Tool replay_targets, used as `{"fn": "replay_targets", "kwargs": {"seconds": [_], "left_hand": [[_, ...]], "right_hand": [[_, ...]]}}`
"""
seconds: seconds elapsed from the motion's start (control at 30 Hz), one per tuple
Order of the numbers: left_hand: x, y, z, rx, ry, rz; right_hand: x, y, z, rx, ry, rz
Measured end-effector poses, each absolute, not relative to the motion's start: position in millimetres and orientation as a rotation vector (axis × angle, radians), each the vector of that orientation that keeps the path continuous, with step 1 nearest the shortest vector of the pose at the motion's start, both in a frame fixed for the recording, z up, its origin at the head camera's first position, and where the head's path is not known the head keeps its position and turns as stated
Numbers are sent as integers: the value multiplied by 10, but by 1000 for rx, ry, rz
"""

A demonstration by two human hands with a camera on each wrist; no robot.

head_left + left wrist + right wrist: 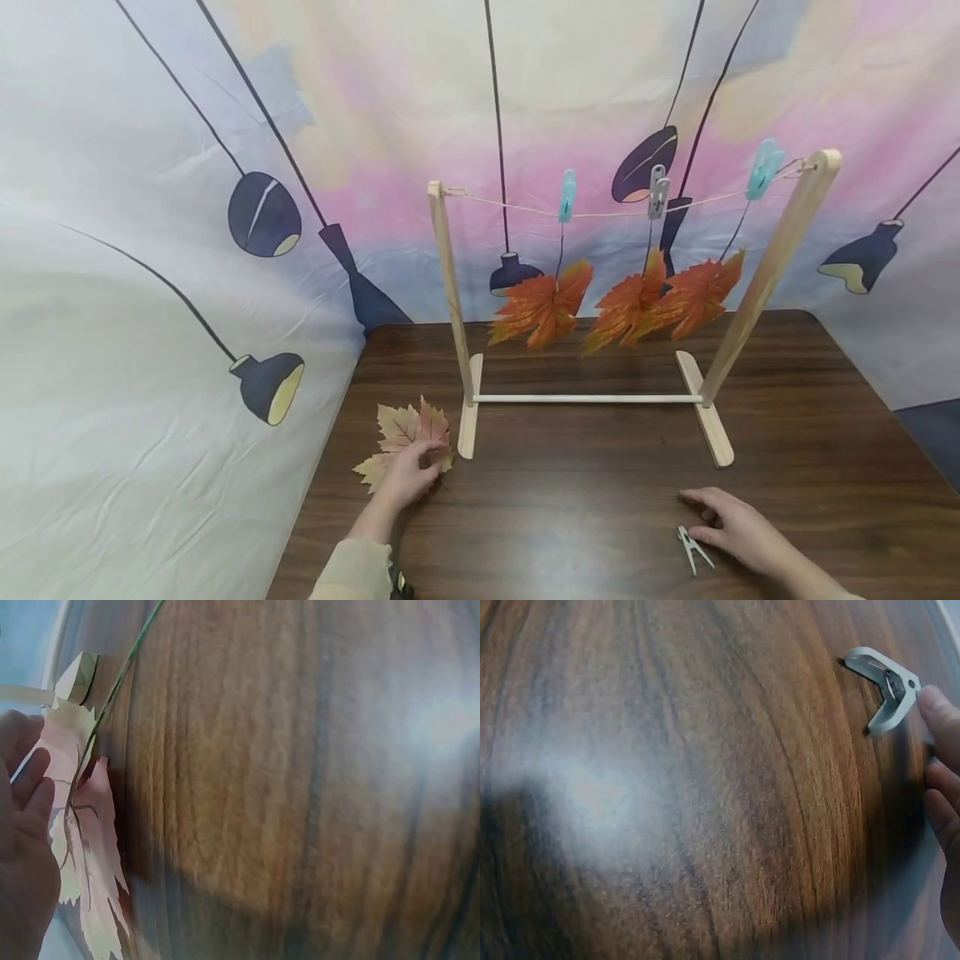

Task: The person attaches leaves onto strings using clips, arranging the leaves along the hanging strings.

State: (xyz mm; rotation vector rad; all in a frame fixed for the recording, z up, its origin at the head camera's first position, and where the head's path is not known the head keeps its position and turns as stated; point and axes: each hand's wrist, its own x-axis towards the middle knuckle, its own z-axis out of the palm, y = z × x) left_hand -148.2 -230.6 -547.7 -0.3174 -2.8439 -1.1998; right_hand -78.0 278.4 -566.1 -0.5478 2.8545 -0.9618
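Note:
My left hand [411, 475] reaches over a pale pink-and-cream artificial maple leaf [399, 427] lying at the left of the table. Its fingers are loosely bent against the leaf, and the left wrist view shows the thin green stem [112, 694] running free past them. At the right, my right hand [738, 527] rests low over the tabletop with relaxed fingers. Beside its thumb lies a small light grey clothespin [889, 665], legs spread; the thumb tip is at its end, and whether it presses there I cannot tell.
A wooden rack [452, 292] carries a string [510, 204]. Two blue clothespins [567, 197] and a grey clothespin [658, 193] hang orange leaves [546, 304] from it. A white crossbar [585, 399] joins the feet. Behind the table [570, 483] hangs a lamp-printed cloth [420, 100].

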Motion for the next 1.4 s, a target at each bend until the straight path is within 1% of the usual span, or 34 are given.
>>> {"fn": "replay_targets", "kwargs": {"seconds": [0.23,0.3,0.5,0.6,0.97,1.23,1.4], "left_hand": [[-1452,-2326,-5553,-534,-2848,-1043],[-1449,-2322,-5586,-543,-2855,-1013],[-1430,-2308,-5631,-508,-2842,-977],[-1421,-2303,-5626,-492,-2811,-971],[-1340,-2310,-5657,-621,-2853,-660],[-1363,-2249,-5702,-652,-2776,-530],[-1369,-2234,-5699,-639,-2798,-538]], "right_hand": [[-758,2685,-5707,-619,2927,-1057],[-755,2640,-5724,-607,2938,-1096],[-764,2514,-5727,-421,2874,-1159],[-760,2477,-5723,-377,2857,-1158],[-726,2504,-5726,-483,2845,-1158],[-536,2551,-5849,-437,2954,-1065],[-461,2545,-5958,-607,3123,-1010]]}}
